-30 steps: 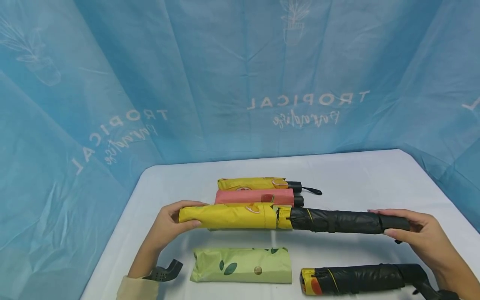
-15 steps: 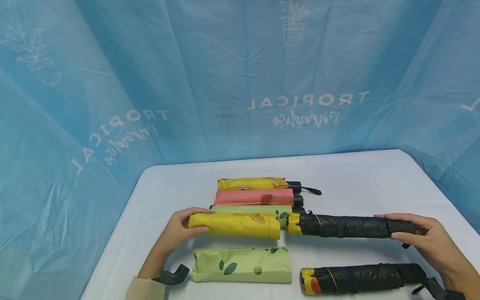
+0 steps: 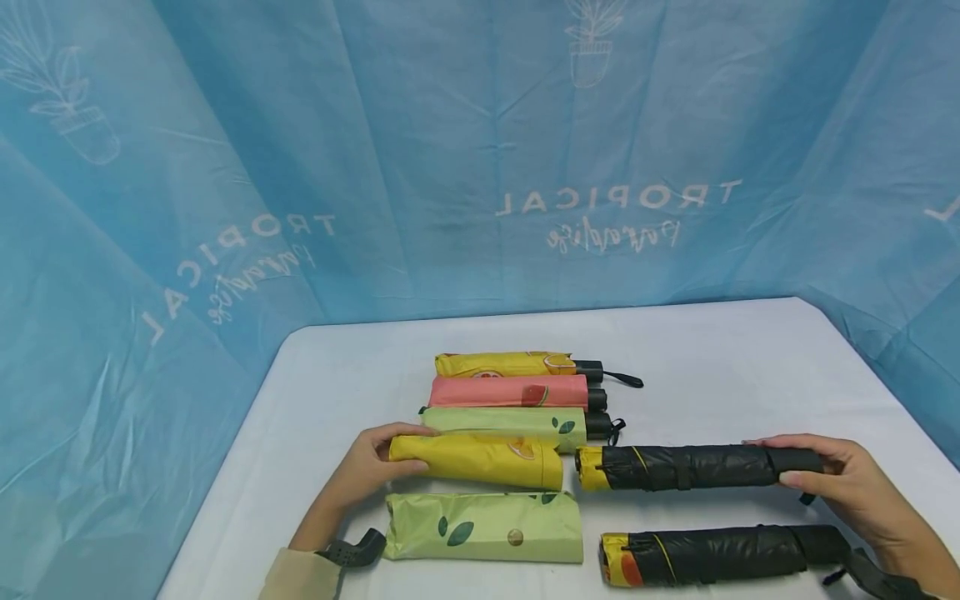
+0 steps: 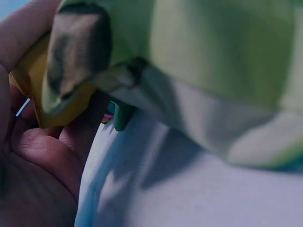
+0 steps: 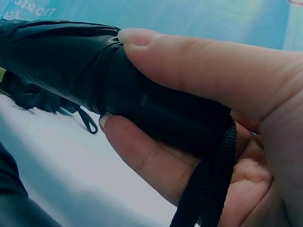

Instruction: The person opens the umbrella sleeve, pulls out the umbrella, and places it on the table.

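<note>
My left hand [image 3: 378, 462] grips the left end of a yellow umbrella sleeve [image 3: 480, 460] with an orange print. To the right, my right hand [image 3: 832, 467] holds a folded black umbrella [image 3: 697, 467] by its handle [image 5: 165, 104], thumb on one side and fingers on the other. This umbrella has a yellow tip end, which sits just apart from the sleeve's right end. A wrist strap [image 5: 208, 184] hangs by the palm in the right wrist view. In the left wrist view, a blurred green sleeve [image 4: 213, 52] covers much of the yellow one.
A light green sleeve [image 3: 483, 527] lies in front, and a second black folded umbrella [image 3: 720, 557] lies at the front right. Behind are sleeved umbrellas in a row: green [image 3: 502, 422], pink [image 3: 510, 391] and yellow [image 3: 502, 365]. All lie on a white table [image 3: 337, 367] before blue curtains.
The sleeve and black umbrella, end to end a second ago, have come apart. Both hands have lowered toward the front, the left also shifting right, and the green umbrella behind now shows more.
</note>
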Demonstrator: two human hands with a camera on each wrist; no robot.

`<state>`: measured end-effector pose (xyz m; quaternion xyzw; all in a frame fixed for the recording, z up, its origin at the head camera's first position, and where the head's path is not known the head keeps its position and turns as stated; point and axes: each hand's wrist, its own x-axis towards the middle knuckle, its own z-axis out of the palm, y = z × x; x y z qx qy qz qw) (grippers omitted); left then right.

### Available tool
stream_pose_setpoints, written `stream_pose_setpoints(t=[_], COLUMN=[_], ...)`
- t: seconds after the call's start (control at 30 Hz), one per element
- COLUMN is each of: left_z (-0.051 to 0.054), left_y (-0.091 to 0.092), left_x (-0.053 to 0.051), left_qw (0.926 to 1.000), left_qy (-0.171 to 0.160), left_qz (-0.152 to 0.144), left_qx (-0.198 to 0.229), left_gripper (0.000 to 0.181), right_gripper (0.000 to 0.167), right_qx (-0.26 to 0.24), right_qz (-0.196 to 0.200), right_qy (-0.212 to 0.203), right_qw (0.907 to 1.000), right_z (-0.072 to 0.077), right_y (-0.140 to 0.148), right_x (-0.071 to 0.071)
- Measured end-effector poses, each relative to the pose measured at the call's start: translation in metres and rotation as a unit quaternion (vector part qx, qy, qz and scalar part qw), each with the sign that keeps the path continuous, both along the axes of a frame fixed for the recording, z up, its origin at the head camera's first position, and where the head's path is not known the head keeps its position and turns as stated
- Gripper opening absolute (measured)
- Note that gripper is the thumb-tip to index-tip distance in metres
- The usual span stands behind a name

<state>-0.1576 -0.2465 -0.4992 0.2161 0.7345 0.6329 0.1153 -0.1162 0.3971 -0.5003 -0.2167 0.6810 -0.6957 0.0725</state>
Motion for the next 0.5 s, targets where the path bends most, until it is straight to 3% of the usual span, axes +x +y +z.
stream_pose_setpoints(t=[0.17,0.3,0.43,0.5], left_z=[-0.0043,-0.0051,-0.0049,-0.0043], left_y=[0.0002,0.0010,0.0022,0.0033], left_x=[0.0019,0.0042,0.0068,0.0082], left_qw=[0.9999,0.9993,0.9984,0.9980], left_qy=[-0.006,-0.021,-0.027,-0.028], left_qz=[-0.010,-0.017,-0.035,-0.042], left_qx=[-0.007,-0.026,-0.035,-0.039], left_gripper=[0.046,0.046,0.045,0.045], right_gripper=[0.040,0.035,0.034,0.035], right_qx=[0.056,0.129,0.177,0.180], right_qz=[-0.045,-0.088,-0.103,-0.096], right_qy=[-0.021,-0.055,-0.086,-0.094], right_qw=[0.9972,0.9861,0.9750,0.9744], right_z=[-0.0041,-0.0041,-0.0027,-0.0029], right_y=[-0.0008,-0.0035,-0.0050,-0.0045], right_x=[-0.0004,-0.0001,0.0001,-0.0002])
